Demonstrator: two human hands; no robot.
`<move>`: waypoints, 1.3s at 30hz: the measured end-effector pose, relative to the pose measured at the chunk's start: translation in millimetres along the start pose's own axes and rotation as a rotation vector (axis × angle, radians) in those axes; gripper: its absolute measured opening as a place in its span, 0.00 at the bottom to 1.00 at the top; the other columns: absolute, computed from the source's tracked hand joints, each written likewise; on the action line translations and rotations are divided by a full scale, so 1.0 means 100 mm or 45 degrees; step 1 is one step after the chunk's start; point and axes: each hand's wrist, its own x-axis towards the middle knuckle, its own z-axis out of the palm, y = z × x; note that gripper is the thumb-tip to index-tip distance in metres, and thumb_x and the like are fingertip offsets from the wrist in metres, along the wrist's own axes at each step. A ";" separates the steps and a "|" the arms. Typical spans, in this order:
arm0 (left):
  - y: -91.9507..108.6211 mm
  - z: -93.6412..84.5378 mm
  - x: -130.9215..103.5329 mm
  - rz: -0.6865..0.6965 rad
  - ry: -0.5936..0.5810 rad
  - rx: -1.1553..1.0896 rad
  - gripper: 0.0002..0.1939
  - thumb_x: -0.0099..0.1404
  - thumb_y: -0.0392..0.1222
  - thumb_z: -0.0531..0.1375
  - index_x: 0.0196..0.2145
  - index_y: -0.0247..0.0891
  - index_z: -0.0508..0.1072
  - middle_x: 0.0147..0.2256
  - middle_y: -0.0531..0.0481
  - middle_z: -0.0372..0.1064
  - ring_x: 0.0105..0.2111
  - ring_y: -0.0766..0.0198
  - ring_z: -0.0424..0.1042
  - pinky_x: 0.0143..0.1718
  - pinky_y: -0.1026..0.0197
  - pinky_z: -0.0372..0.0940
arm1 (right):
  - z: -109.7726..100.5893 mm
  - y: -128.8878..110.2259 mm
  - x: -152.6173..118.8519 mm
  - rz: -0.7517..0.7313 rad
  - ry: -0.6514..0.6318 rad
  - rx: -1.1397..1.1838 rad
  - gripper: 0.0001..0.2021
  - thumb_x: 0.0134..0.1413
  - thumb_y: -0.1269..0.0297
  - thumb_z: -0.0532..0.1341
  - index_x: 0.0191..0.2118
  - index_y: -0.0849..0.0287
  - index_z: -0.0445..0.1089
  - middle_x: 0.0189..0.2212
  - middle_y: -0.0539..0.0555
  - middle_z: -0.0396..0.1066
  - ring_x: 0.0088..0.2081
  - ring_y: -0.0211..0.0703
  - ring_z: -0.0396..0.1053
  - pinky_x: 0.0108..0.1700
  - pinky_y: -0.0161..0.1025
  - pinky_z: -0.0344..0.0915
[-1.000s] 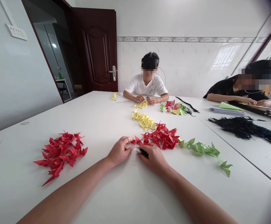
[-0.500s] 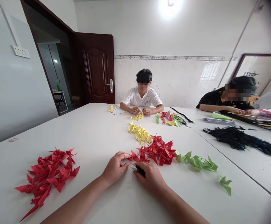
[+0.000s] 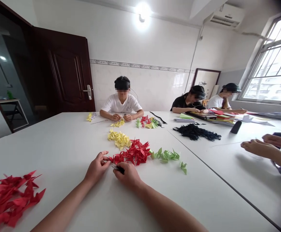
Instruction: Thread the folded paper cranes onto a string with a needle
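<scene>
My left hand rests on the white table, its thumb and fingers apart at the left end of a pile of folded red paper cranes. Its fingertips touch or nearly touch the nearest crane. My right hand is closed around small thread snips with a black handle, largely hidden in the palm, their metal tip pointing toward my left hand. Yellow paper cranes lie just beyond the red pile, green ones to its right. A second heap of red cranes sits at the lower left.
Across the table a person in white handles yellow cranes. A tangle of black cords lies to the right. Another person's hands work at the right edge. Farther back, two people sit by coloured paper.
The view has swung right, bringing the window, another seated person and a nearby person's hands into sight. My hands keep nearly the same place by the red pile, the snips still in my right hand.
</scene>
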 end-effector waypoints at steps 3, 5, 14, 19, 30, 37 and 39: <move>0.05 -0.02 -0.03 -0.020 -0.010 0.012 0.27 0.54 0.46 0.55 0.52 0.37 0.59 0.35 0.49 0.71 0.30 0.63 0.71 0.36 0.60 0.64 | 0.00 0.00 0.00 0.020 0.033 0.056 0.07 0.46 0.66 0.55 0.24 0.59 0.68 0.18 0.47 0.64 0.21 0.32 0.56 0.24 0.30 0.50; 0.08 -0.03 -0.05 -0.010 -0.031 0.011 0.29 0.55 0.45 0.54 0.54 0.37 0.56 0.36 0.48 0.71 0.29 0.64 0.70 0.35 0.61 0.64 | 0.00 0.01 -0.01 0.025 0.045 0.089 0.07 0.47 0.65 0.55 0.25 0.59 0.69 0.19 0.47 0.65 0.22 0.33 0.57 0.25 0.30 0.51; 0.01 -0.01 -0.09 0.011 0.038 -0.060 0.27 0.56 0.42 0.52 0.54 0.33 0.58 0.33 0.49 0.70 0.29 0.66 0.69 0.34 0.62 0.64 | 0.00 0.02 -0.02 0.018 0.026 0.106 0.10 0.48 0.64 0.54 0.25 0.61 0.70 0.19 0.48 0.65 0.22 0.34 0.58 0.25 0.31 0.51; -0.03 0.00 -0.06 0.003 0.029 -0.053 0.21 0.55 0.42 0.52 0.46 0.34 0.66 0.31 0.50 0.70 0.31 0.65 0.70 0.36 0.62 0.64 | -0.02 0.02 -0.03 0.033 0.013 0.119 0.10 0.48 0.63 0.54 0.27 0.61 0.71 0.21 0.49 0.67 0.24 0.35 0.60 0.26 0.31 0.53; 0.00 0.00 -0.04 -0.059 0.044 -0.093 0.19 0.53 0.43 0.54 0.42 0.34 0.69 0.32 0.47 0.72 0.34 0.62 0.71 0.37 0.61 0.66 | -0.04 0.02 -0.04 0.024 -0.050 0.136 0.08 0.47 0.63 0.56 0.27 0.60 0.70 0.21 0.48 0.66 0.24 0.34 0.59 0.26 0.30 0.53; -0.01 0.01 0.01 -0.060 0.008 -0.025 0.17 0.53 0.42 0.54 0.40 0.36 0.70 0.34 0.48 0.73 0.35 0.61 0.72 0.39 0.60 0.66 | -0.05 0.01 -0.06 0.018 -0.054 0.126 0.08 0.47 0.64 0.56 0.28 0.60 0.71 0.23 0.49 0.69 0.24 0.34 0.61 0.26 0.30 0.54; -0.02 0.01 0.01 -0.058 0.012 -0.005 0.17 0.53 0.42 0.54 0.40 0.36 0.70 0.34 0.48 0.73 0.35 0.60 0.72 0.40 0.60 0.65 | -0.04 0.02 -0.05 0.013 -0.055 0.117 0.08 0.47 0.64 0.56 0.28 0.59 0.71 0.22 0.49 0.69 0.24 0.35 0.62 0.27 0.30 0.54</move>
